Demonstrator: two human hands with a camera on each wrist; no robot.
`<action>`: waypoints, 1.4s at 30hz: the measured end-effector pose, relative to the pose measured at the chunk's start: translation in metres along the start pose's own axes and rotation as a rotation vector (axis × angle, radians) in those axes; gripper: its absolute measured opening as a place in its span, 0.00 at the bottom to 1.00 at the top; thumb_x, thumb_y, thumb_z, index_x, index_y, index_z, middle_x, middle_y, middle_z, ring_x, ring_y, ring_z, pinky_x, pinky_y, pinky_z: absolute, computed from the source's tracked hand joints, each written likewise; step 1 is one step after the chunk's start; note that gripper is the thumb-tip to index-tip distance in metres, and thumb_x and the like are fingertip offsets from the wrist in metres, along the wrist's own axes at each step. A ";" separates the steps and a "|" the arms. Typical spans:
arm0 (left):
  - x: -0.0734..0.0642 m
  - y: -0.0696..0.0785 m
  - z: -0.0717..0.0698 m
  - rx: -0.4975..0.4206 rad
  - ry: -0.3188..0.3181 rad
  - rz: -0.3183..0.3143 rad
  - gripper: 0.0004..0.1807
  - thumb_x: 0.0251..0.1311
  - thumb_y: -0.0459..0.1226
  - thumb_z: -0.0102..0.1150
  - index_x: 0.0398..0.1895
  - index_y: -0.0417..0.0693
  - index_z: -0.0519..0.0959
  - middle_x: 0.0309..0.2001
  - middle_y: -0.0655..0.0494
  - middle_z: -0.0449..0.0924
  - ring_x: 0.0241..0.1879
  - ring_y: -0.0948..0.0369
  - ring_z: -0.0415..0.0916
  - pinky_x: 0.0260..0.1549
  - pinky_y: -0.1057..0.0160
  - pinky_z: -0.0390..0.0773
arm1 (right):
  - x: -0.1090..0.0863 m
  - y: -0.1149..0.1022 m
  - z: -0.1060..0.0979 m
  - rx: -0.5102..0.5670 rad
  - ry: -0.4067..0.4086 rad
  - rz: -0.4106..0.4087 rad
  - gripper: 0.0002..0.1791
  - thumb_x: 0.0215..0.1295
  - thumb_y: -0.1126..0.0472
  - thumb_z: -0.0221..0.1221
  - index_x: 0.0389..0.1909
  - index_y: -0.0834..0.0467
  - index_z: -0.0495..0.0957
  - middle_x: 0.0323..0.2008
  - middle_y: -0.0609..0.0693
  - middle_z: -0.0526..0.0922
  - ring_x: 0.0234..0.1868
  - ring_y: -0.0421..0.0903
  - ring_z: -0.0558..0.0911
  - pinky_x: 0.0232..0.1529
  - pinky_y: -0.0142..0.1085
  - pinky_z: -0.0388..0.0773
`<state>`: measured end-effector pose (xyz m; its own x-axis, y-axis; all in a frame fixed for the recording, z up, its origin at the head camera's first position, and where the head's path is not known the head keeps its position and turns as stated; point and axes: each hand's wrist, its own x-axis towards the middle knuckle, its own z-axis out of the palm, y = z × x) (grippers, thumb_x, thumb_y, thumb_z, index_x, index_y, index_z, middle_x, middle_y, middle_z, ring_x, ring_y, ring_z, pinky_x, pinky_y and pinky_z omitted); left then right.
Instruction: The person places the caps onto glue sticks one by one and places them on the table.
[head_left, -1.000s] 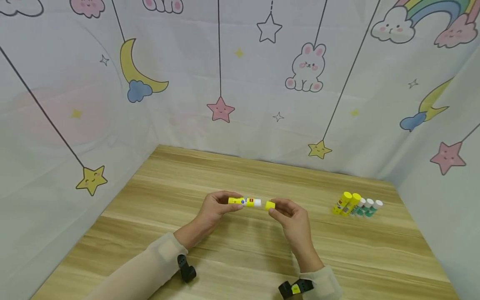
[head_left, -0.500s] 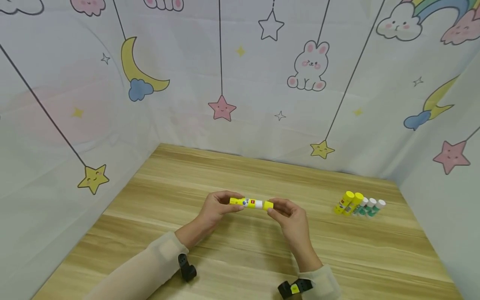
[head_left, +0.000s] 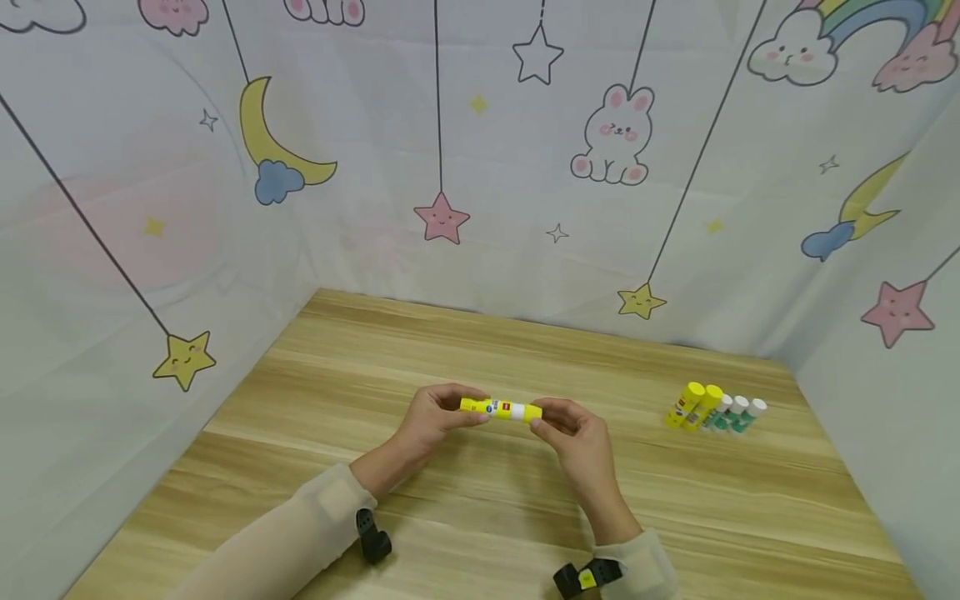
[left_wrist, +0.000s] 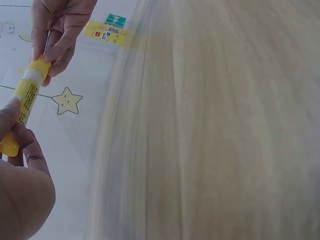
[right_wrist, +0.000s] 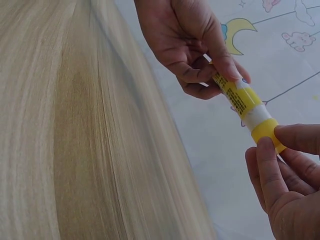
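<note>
Between my two hands a yellow glue stick (head_left: 498, 409) lies level above the table. My left hand (head_left: 429, 419) pinches the yellow body near its base, thumb in front and fingers behind. With thumb and fingertips my right hand (head_left: 581, 433) holds the yellow cap (right_wrist: 265, 131) at the other end. The cap's edge meets the white collar (right_wrist: 256, 116), part of which still shows between cap and body. In the left wrist view the glue stick (left_wrist: 27, 97) runs slantwise from one hand to the other, with printed text on its side.
On the right of the wooden table (head_left: 360, 350) stand two yellow glue sticks (head_left: 693, 406) in a row with several smaller white-capped green ones (head_left: 738, 414). A white printed curtain (head_left: 360, 208) encloses the back and sides.
The cap came leftward from a gap off the glue stick's end onto the white collar, my right hand moving with it. Less white shows now. My left hand keeps its hold.
</note>
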<state>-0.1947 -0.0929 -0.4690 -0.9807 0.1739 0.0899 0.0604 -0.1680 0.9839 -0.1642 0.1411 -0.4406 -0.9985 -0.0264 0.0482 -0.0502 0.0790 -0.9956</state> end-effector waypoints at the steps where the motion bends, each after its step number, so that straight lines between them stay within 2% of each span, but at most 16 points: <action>1: 0.000 0.000 0.000 0.009 -0.001 0.002 0.18 0.52 0.27 0.75 0.47 0.34 0.85 0.45 0.54 0.85 0.42 0.60 0.77 0.40 0.66 0.82 | 0.000 0.000 0.000 -0.001 -0.003 -0.003 0.15 0.62 0.66 0.70 0.50 0.63 0.84 0.48 0.59 0.86 0.48 0.50 0.85 0.47 0.31 0.83; 18: 0.000 0.001 0.003 0.098 -0.006 0.027 0.18 0.51 0.29 0.77 0.47 0.36 0.86 0.45 0.52 0.87 0.43 0.58 0.80 0.40 0.66 0.83 | 0.001 0.003 -0.002 0.001 -0.025 -0.020 0.14 0.62 0.67 0.69 0.48 0.61 0.85 0.47 0.57 0.86 0.47 0.48 0.85 0.47 0.34 0.84; 42: 0.002 0.003 0.009 0.108 -0.019 0.013 0.19 0.51 0.29 0.77 0.48 0.38 0.86 0.45 0.52 0.87 0.44 0.58 0.80 0.41 0.66 0.83 | 0.000 0.001 -0.003 -0.028 -0.018 -0.030 0.15 0.62 0.65 0.70 0.49 0.62 0.85 0.46 0.57 0.87 0.45 0.47 0.86 0.46 0.32 0.83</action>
<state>-0.1945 -0.0846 -0.4644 -0.9761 0.1909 0.1043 0.0934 -0.0652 0.9935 -0.1643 0.1440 -0.4409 -0.9960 -0.0468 0.0759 -0.0805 0.1054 -0.9912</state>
